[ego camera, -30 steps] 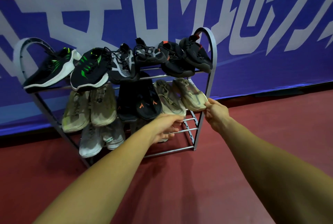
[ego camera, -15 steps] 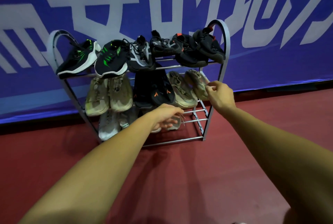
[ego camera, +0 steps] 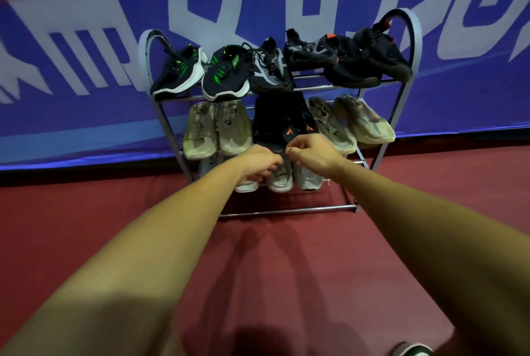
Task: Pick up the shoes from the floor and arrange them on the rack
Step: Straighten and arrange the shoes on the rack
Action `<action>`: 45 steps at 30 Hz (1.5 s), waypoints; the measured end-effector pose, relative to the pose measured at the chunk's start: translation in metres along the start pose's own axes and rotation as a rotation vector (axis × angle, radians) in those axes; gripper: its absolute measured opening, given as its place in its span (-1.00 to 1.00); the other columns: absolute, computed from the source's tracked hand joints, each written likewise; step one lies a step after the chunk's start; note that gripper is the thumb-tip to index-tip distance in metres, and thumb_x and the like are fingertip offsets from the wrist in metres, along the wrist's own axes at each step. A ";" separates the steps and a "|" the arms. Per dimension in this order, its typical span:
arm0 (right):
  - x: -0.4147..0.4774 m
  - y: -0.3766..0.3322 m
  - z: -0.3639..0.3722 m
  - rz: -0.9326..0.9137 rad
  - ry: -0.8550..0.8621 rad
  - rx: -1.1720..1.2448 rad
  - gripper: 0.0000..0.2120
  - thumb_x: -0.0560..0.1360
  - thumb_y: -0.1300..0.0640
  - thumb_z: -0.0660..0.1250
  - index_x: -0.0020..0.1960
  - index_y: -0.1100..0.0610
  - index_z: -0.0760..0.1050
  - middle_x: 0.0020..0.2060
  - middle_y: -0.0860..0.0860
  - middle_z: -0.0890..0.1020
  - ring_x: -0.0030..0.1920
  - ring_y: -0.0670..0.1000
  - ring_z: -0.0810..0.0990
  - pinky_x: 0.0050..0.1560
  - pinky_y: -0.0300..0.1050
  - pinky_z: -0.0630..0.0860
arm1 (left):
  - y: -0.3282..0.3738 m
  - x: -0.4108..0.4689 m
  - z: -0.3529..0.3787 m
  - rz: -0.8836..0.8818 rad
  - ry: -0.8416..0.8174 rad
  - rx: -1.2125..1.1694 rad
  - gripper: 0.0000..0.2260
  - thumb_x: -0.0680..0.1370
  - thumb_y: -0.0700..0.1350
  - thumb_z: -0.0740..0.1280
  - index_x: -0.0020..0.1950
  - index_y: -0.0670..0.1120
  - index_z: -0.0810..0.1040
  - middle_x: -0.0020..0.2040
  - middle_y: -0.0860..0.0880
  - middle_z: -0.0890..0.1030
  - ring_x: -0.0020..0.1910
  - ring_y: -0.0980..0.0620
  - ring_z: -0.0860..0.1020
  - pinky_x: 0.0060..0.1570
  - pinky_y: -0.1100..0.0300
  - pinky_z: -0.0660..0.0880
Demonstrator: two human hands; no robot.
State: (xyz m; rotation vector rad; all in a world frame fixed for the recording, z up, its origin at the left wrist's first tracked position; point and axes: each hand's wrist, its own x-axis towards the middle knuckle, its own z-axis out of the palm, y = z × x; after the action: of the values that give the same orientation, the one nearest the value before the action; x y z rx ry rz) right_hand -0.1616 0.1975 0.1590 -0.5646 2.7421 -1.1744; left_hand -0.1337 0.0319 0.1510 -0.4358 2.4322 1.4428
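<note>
A grey metal shoe rack (ego camera: 413, 40) with three tiers stands against the banner wall. Its top tier carries black sneakers with green marks (ego camera: 226, 74) and several other dark shoes (ego camera: 355, 66). Beige pairs (ego camera: 200, 132) (ego camera: 367, 123) flank black shoes with orange marks (ego camera: 282, 123) on the middle tier. Grey shoes (ego camera: 307, 180) sit on the lowest tier. My left hand (ego camera: 258, 166) curls its fingers over a grey shoe (ego camera: 279, 182) there. My right hand (ego camera: 314, 152) hovers beside it, thumb and forefinger together at the black shoes' toe edge; what they pinch is hidden.
Red floor (ego camera: 286, 269) spreads in front of the rack. A blue banner (ego camera: 86, 40) with white lettering covers the wall behind. A grey shoe tip (ego camera: 413, 350) shows at the bottom right edge of the view.
My right hand left the beige shoe at the rack's right end and moved left to the middle, beside my left hand. The view has drawn back and shifted left.
</note>
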 end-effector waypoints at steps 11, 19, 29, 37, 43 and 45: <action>0.022 -0.022 0.067 0.050 -0.178 -0.123 -0.76 0.52 0.02 0.36 0.04 0.15 0.67 -0.03 0.11 0.71 0.04 0.11 0.64 0.06 -0.03 0.55 | -0.067 0.005 -0.079 0.027 0.105 0.532 -0.93 0.52 -0.05 0.39 -0.10 -0.04 0.59 -0.08 -0.05 0.65 -0.04 0.00 0.57 0.02 0.14 0.48; 0.045 -0.018 0.151 0.181 -0.245 -0.131 -0.62 0.49 -0.09 0.36 0.10 0.21 0.60 0.05 0.17 0.67 0.10 0.20 0.60 -0.02 -0.02 0.52 | -0.110 0.041 -0.073 -0.010 0.156 0.504 -0.77 0.47 0.02 0.43 0.03 -0.04 0.54 0.07 -0.05 0.65 0.07 -0.04 0.58 0.05 0.13 0.49; 0.087 0.012 0.199 0.506 -0.209 0.014 -0.40 0.53 -0.11 0.30 0.41 0.26 0.35 0.33 0.21 0.51 0.29 0.26 0.52 0.25 0.06 0.49 | -0.140 0.091 -0.070 -0.037 0.049 0.593 -0.76 0.50 0.01 0.42 0.03 -0.07 0.45 0.03 -0.08 0.55 -0.03 -0.06 0.50 -0.11 0.17 0.39; 0.107 0.011 0.221 0.753 -0.102 0.630 -0.59 0.59 0.16 0.24 0.40 0.27 0.38 0.10 0.15 0.56 -0.14 0.10 0.60 -0.30 -0.07 0.57 | -0.141 0.100 -0.067 -0.045 0.033 0.580 -0.73 0.48 -0.03 0.39 0.10 -0.16 0.58 -0.01 -0.13 0.64 -0.02 -0.12 0.60 -0.05 0.07 0.52; 0.092 0.009 0.200 0.778 -0.159 0.751 -0.93 0.59 0.26 0.16 0.00 0.14 0.39 -0.40 0.06 0.38 -0.53 -0.03 0.40 -0.52 -0.27 0.40 | -0.138 0.095 -0.070 -0.021 0.067 0.622 -0.78 0.50 0.00 0.38 -0.02 -0.15 0.53 -0.05 -0.12 0.59 -0.06 -0.12 0.56 -0.16 0.12 0.45; 0.083 0.014 0.186 0.766 -0.148 0.778 -0.86 0.60 0.26 0.15 -0.13 0.14 0.36 -0.39 0.07 0.37 -0.43 -0.01 0.41 -0.50 -0.25 0.43 | -0.134 0.089 -0.073 -0.009 0.075 0.651 -0.80 0.53 -0.07 0.33 0.04 -0.18 0.48 -0.03 -0.16 0.58 -0.11 -0.13 0.53 -0.19 0.10 0.42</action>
State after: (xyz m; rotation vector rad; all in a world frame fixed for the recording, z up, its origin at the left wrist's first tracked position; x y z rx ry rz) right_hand -0.1986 0.0492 0.0238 0.4267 1.8145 -1.6582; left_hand -0.1686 -0.1033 0.0434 -0.3460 2.7583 0.5669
